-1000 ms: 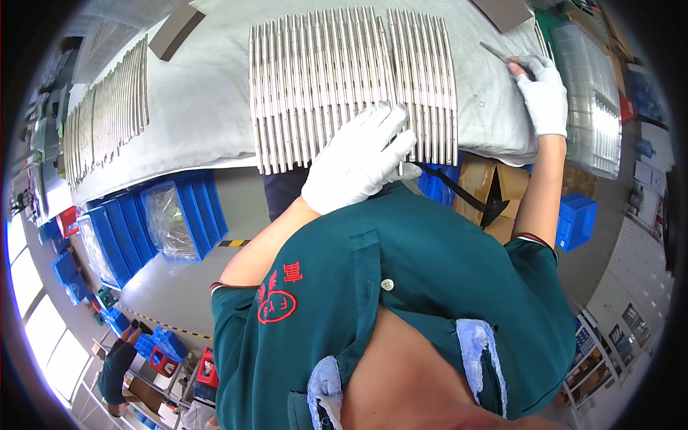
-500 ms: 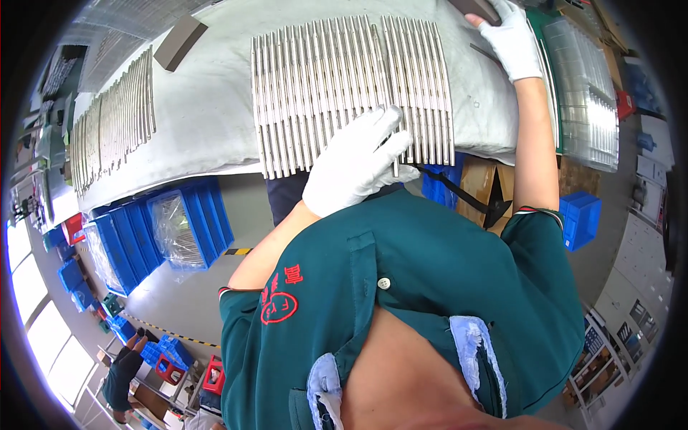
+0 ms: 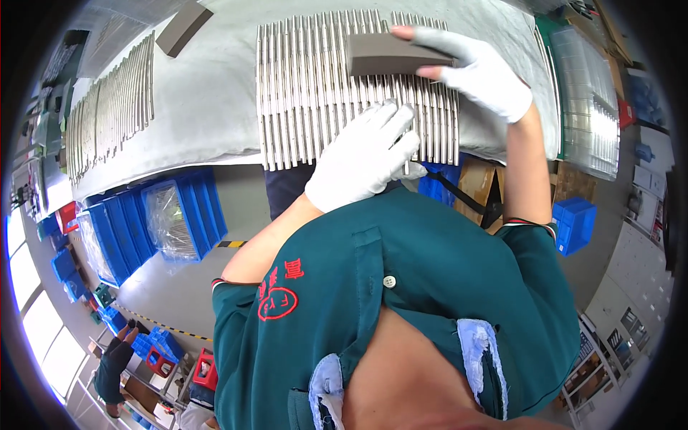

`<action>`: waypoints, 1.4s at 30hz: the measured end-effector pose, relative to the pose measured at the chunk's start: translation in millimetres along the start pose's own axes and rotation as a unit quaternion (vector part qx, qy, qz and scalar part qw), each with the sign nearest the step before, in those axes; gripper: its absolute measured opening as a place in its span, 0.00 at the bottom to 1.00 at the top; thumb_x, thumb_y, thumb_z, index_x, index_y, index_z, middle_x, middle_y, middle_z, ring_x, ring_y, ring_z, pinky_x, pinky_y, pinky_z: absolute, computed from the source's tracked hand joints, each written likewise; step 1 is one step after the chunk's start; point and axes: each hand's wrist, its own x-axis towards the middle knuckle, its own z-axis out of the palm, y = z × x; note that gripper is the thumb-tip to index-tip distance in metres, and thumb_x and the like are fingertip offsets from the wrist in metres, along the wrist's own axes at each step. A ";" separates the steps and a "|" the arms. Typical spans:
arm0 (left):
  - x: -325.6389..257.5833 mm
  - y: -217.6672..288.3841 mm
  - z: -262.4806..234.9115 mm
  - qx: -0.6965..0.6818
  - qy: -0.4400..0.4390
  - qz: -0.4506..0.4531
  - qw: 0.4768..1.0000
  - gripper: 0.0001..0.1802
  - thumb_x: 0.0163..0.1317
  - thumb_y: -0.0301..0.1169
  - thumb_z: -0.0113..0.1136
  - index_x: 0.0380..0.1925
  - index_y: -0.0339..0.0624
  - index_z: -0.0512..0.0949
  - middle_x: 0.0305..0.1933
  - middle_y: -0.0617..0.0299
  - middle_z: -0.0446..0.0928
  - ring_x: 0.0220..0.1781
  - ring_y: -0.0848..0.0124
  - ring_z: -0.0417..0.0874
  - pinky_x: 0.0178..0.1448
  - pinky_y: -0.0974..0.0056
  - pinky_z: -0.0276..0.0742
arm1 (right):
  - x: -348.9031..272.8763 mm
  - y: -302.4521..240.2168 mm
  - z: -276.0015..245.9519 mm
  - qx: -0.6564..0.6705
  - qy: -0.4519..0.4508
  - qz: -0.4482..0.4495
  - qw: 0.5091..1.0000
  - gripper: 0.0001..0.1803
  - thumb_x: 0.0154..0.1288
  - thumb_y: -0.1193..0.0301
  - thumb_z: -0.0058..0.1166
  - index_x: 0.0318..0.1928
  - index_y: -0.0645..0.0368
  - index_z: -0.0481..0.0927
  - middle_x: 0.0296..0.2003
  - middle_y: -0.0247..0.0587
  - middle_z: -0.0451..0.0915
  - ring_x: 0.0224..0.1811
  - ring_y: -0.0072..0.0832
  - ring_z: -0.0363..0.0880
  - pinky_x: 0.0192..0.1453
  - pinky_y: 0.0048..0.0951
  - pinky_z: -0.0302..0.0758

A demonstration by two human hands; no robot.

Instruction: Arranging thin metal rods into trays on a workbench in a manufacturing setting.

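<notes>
My left hand (image 3: 364, 156), in a white glove, rests over the near ends of a row of shiny metal rods (image 3: 297, 93). Its fingers are closed around one metal rod (image 3: 407, 168), whose near end pokes out below them; much of this grip is hidden. In my gloved right hand (image 3: 491, 75) is a dark grey-brown rectangular block (image 3: 380, 54), with the thumb and fingers on its right end. The block lies across the upper part of the rods, hiding some of them. Some fingertips show bare at the right glove.
The rods lie on a white cloth-covered table (image 3: 208, 93). Another rod row (image 3: 111, 107) and a second dark block (image 3: 184, 29) are at the left. Clear plastic trays (image 3: 584, 100) stand at the right. Blue crates (image 3: 193, 215) sit below the table edge. A person (image 3: 112, 369) is farther off, lower left.
My right hand has come from the table's far right to the middle, bringing the block over the rods. My left hand stays at nearly the same place on the rods.
</notes>
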 end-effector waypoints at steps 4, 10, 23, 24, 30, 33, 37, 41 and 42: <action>2.0 0.9 4.4 -0.016 0.021 0.011 1.000 0.22 0.51 0.41 0.64 0.37 0.36 0.71 0.47 0.48 0.70 0.51 0.52 0.73 0.56 0.53 0.71 | -27.4 -1.3 -33.7 0.020 0.056 0.181 0.982 0.29 0.62 0.71 0.58 0.64 0.56 0.70 0.59 0.39 0.74 0.63 0.26 0.68 0.66 0.29 0.66; -3.2 -3.3 4.8 0.006 0.018 0.009 1.000 0.22 0.51 0.41 0.63 0.38 0.37 0.71 0.47 0.48 0.70 0.51 0.51 0.73 0.55 0.53 0.71 | -11.5 3.7 -7.4 0.000 0.042 0.042 0.998 0.30 0.60 0.72 0.60 0.64 0.58 0.70 0.61 0.37 0.73 0.64 0.26 0.67 0.67 0.27 0.65; -2.9 -2.2 5.6 -0.029 0.028 0.006 0.999 0.27 0.41 0.39 0.70 0.41 0.38 0.72 0.50 0.48 0.72 0.52 0.49 0.75 0.54 0.52 0.73 | -46.4 -6.9 -34.6 -0.041 0.081 0.110 0.990 0.30 0.61 0.68 0.59 0.64 0.54 0.70 0.60 0.35 0.74 0.59 0.25 0.72 0.64 0.26 0.67; -2.1 -1.9 4.4 -0.010 0.014 0.012 1.000 0.25 0.47 0.40 0.66 0.41 0.37 0.71 0.50 0.49 0.71 0.53 0.51 0.74 0.57 0.53 0.71 | -47.4 -9.3 -33.2 -0.007 0.091 0.118 0.989 0.31 0.59 0.69 0.60 0.64 0.58 0.70 0.61 0.37 0.72 0.62 0.26 0.69 0.66 0.27 0.64; -5.4 -4.5 6.4 0.032 -0.017 0.005 0.999 0.23 0.52 0.43 0.61 0.41 0.37 0.71 0.51 0.50 0.71 0.56 0.53 0.72 0.61 0.54 0.69 | -2.1 -9.7 7.1 -0.130 -0.006 0.024 0.991 0.28 0.60 0.72 0.59 0.62 0.59 0.72 0.60 0.39 0.73 0.61 0.29 0.71 0.66 0.27 0.65; 0.3 -0.2 4.3 0.022 -0.022 0.014 0.999 0.23 0.52 0.43 0.61 0.40 0.37 0.72 0.51 0.50 0.71 0.56 0.53 0.72 0.61 0.53 0.69 | -27.5 -6.8 -28.3 0.010 0.018 0.111 0.994 0.29 0.62 0.70 0.58 0.64 0.59 0.70 0.60 0.38 0.74 0.61 0.28 0.71 0.66 0.27 0.66; -4.9 -3.0 8.7 0.045 -0.006 0.014 0.999 0.22 0.52 0.43 0.61 0.39 0.37 0.72 0.51 0.49 0.71 0.56 0.53 0.72 0.61 0.54 0.69 | -12.7 7.6 -10.4 0.121 -0.011 0.004 0.993 0.28 0.63 0.73 0.57 0.64 0.59 0.69 0.60 0.37 0.73 0.61 0.27 0.70 0.66 0.27 0.65; -5.2 -5.4 9.5 0.039 0.000 0.019 0.999 0.22 0.52 0.43 0.61 0.40 0.37 0.72 0.50 0.50 0.71 0.55 0.54 0.72 0.60 0.54 0.69 | -17.8 -3.5 -16.2 0.001 0.007 0.064 0.998 0.28 0.61 0.76 0.57 0.63 0.60 0.70 0.62 0.36 0.71 0.64 0.26 0.67 0.67 0.26 0.64; -3.4 -4.6 8.1 0.024 -0.009 0.018 1.000 0.24 0.48 0.41 0.64 0.41 0.38 0.72 0.49 0.51 0.71 0.54 0.53 0.72 0.58 0.54 0.70 | -31.6 -5.5 -27.9 -0.010 0.021 0.109 0.994 0.30 0.60 0.74 0.59 0.64 0.59 0.70 0.63 0.36 0.70 0.64 0.26 0.67 0.66 0.26 0.65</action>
